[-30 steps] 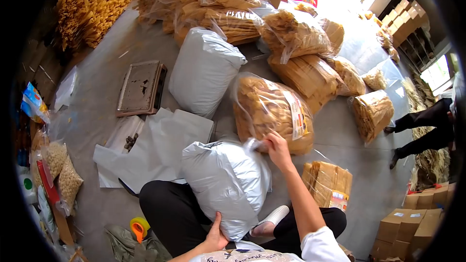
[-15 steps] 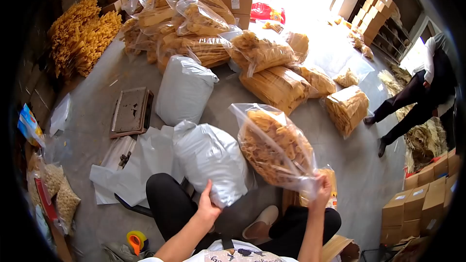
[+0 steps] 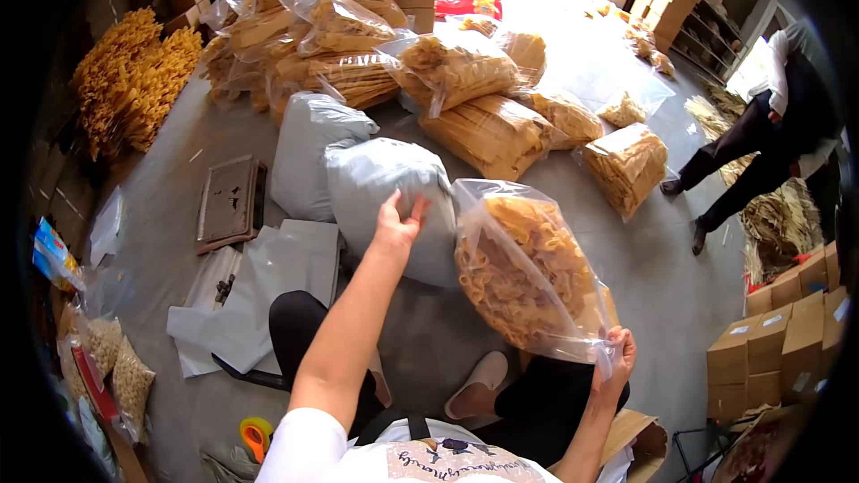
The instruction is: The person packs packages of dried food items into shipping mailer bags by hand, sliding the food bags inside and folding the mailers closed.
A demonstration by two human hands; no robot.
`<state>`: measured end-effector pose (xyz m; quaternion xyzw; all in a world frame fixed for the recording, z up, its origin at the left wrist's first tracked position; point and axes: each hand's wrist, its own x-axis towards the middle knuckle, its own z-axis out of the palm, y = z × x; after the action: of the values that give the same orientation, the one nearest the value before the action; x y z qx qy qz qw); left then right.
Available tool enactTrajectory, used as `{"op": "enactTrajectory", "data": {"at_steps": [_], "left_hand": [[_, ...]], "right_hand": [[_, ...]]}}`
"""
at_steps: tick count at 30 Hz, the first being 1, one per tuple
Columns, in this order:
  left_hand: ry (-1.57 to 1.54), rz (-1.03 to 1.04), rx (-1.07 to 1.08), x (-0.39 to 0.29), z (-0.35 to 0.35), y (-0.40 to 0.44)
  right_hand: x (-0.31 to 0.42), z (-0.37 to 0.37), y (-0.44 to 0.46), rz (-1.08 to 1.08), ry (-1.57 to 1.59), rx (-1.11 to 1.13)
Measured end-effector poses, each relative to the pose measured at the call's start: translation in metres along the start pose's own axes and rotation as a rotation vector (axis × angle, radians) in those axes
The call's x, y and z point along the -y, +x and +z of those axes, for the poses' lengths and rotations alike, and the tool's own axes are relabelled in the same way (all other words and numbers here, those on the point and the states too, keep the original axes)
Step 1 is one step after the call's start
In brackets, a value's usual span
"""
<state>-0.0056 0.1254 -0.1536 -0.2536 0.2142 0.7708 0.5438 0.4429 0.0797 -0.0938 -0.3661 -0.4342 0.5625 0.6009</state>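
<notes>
Sitting at the left, a scale (image 3: 228, 201) lies near the rear gray sack (image 3: 304, 156). The front gray sack (image 3: 380, 170) stands just beside it, the left hand (image 3: 395, 225) at its near side, fingers spread wide; contact is unclear. Next comes a clear bag (image 3: 523, 273) of golden pieces, its gathered end pinched by the right hand (image 3: 616, 365). Positioning the bags seems the present step; shifting the clear one would call for a firm grip and support beneath.
</notes>
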Motion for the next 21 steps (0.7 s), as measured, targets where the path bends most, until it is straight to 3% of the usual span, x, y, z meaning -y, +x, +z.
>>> {"op": "enactTrajectory", "data": {"at_steps": [2,4,5,6,8,10,12,13,14,16,20,21], "left_hand": [[-0.08,0.008,0.109,0.017,0.013,0.005],[0.58,0.213,0.354,0.052,0.028,-0.064],[0.53,-0.038,0.598,0.054,0.022,-0.076],[0.531,-0.051,0.588,0.059,0.004,-0.085],[1.216,0.236,0.805,0.063,-0.023,-0.099],[1.331,0.306,0.724,0.048,-0.022,-0.099],[1.698,0.634,0.6,0.03,-0.005,-0.076],[1.76,0.818,0.582,0.029,0.002,-0.062],[1.752,0.832,0.588,0.03,0.007,-0.051],[1.28,0.319,0.704,0.039,0.024,-0.044],[1.278,0.359,0.649,0.05,0.051,-0.018],[1.391,0.632,0.694,0.054,0.062,-0.034]], "right_hand": [[0.007,-0.011,-0.008,0.107,-0.059,0.071],[0.0,-0.015,-0.022,0.095,-0.21,0.118],[-0.009,-0.017,-0.028,0.143,-0.165,0.052],[-0.017,-0.014,-0.034,0.147,-0.082,0.026],[-0.012,0.009,-0.044,0.211,-0.12,-0.01],[-0.017,0.014,-0.05,0.229,-0.175,0.063],[-0.021,0.019,-0.052,0.16,-0.195,0.169],[-0.023,0.02,-0.052,0.154,-0.195,0.172],[-0.026,0.023,-0.05,0.127,-0.169,0.154],[-0.025,0.023,-0.043,0.088,-0.145,0.139],[-0.004,0.036,-0.01,0.108,-0.208,0.085],[0.002,0.035,-0.006,0.112,-0.176,0.042]]}}
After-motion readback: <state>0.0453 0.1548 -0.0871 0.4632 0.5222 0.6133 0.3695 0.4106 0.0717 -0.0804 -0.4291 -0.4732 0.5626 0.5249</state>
